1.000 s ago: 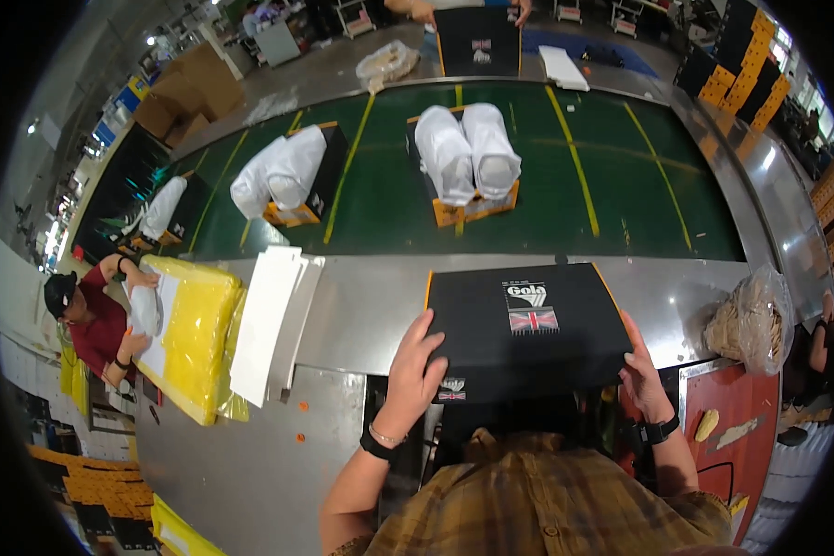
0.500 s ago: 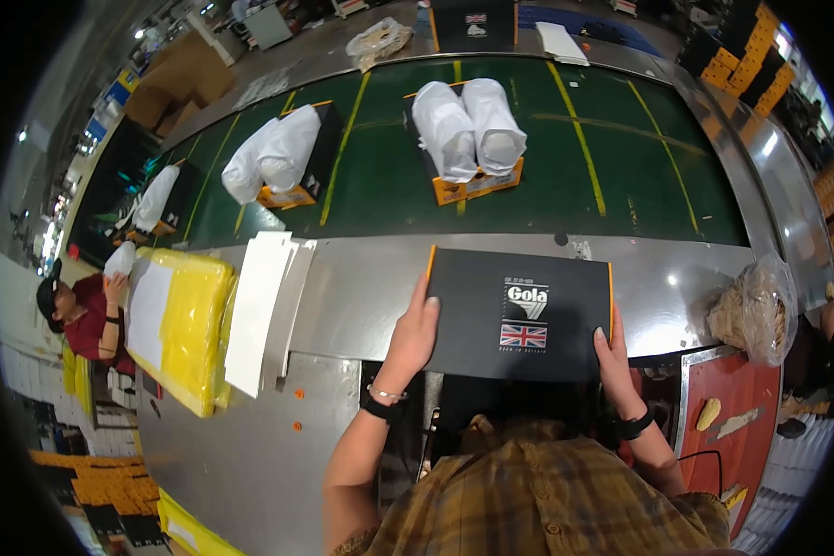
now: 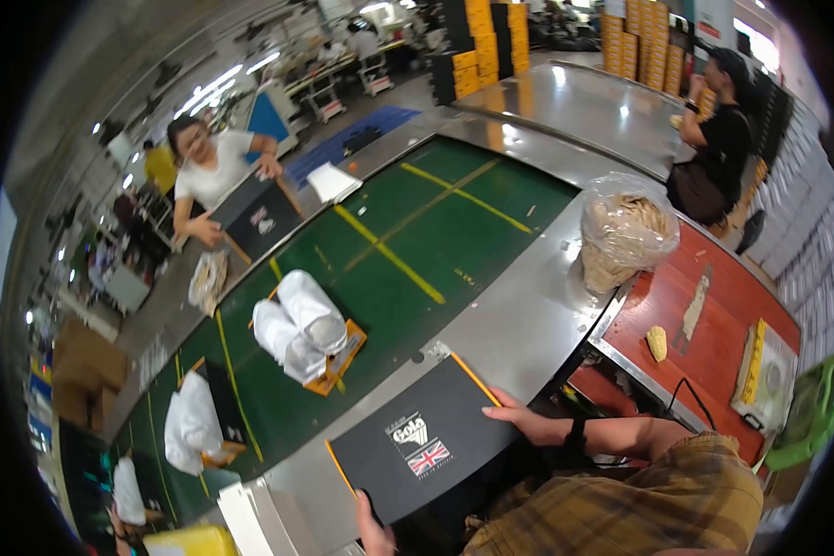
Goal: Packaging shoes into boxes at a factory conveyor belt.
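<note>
Both of my hands grip a dark grey shoebox (image 3: 473, 398) with orange edges, a white printed emblem and a small flag on its top. My left hand (image 3: 373, 528) holds its near left edge, partly cut off by the picture's lower rim. My right hand (image 3: 526, 421) clasps the right end, thumb on top. The box is tilted in the view, in front of the metal ledge (image 3: 537, 287) of a green belt. Whatever is inside the box is hidden. Beyond it, two white-wrapped bundles (image 3: 308, 315) lie on an open orange-and-black shoebox (image 3: 338, 363).
The green belt (image 3: 491, 246) carries more wrapped bundles (image 3: 193, 422) at left. White sheets (image 3: 255, 519) lie at lower left. A clear bag of brown paper (image 3: 625, 227) stands beside a red table (image 3: 686, 278). Across the belt, a person (image 3: 218, 171) holds another dark box (image 3: 255, 218). Another person (image 3: 713, 139) stands at right.
My view has swung to the right and tilted. The shoebox stays in both hands and now sits lower in the picture. The person across the belt has come into sight.
</note>
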